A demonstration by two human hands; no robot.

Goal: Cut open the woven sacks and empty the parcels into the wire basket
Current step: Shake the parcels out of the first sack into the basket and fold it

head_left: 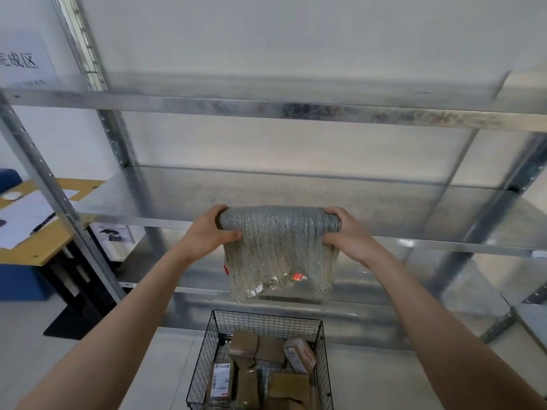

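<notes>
Parcels (pixel 270 349), brown boxes with printed labels, lie heaped in the wire basket (pixel 204 365), which stands on the floor directly below both hands. Above it, both arms reach forward and up. The left hand (pixel 211 229) and the right hand (pixel 344 232) are each clamped on an end of the woven sack (pixel 278 244), fingers curled over its bunched upper edge and thumbs underneath. The sack hangs between and beneath the hands, its ragged open mouth pointing down over the basket. The cloth looks limp and flat. Something red and white (pixel 297 276) shows near the mouth, but whether it is a label or a last parcel cannot be told.

The step in hand seems to be the tipping-out: the sack is already cut open and upended, and most of its load appears to sit in the basket. The next move probably calls for a shake while keeping the mouth centred over the basket, so nothing drops outside the rim, then putting the empty sack aside.

Just beyond the hands runs a bare metal shelf (pixel 296 193) of a steel rack. Far off to the left of the left hand stands a wooden table (pixel 38 244) with papers, and above it a paper sign (pixel 23 62) on the wall.
</notes>
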